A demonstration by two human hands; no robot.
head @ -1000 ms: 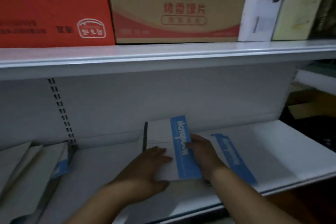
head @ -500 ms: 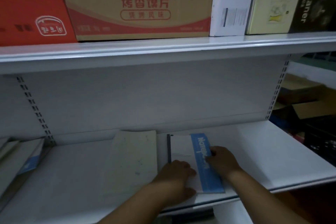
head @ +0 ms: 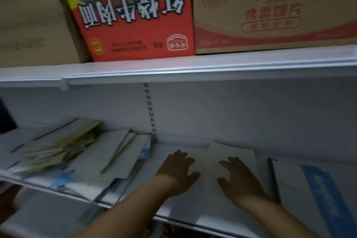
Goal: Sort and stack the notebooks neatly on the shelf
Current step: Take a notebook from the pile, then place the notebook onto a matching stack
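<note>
A pale notebook [head: 229, 152] lies flat on the white shelf [head: 181, 212], back cover up. My left hand [head: 178, 172] hovers or rests at its left edge with fingers spread. My right hand [head: 238, 178] lies on it, fingers straight. To the right lies a white notebook with a blue band [head: 316, 189]. A loose, untidy pile of notebooks [head: 100, 160] covers the shelf's left part, some white with blue marks, some with yellowish covers.
On the shelf above stand a red carton [head: 135, 15] and a brown carton [head: 274, 9]. A slotted upright [head: 151, 114] runs down the white back panel. The lower left of the view is blurred.
Both hands have left the blue-banded notebook and moved left onto the pale notebook. The view has swung left, so the untidy pile is now in sight.
</note>
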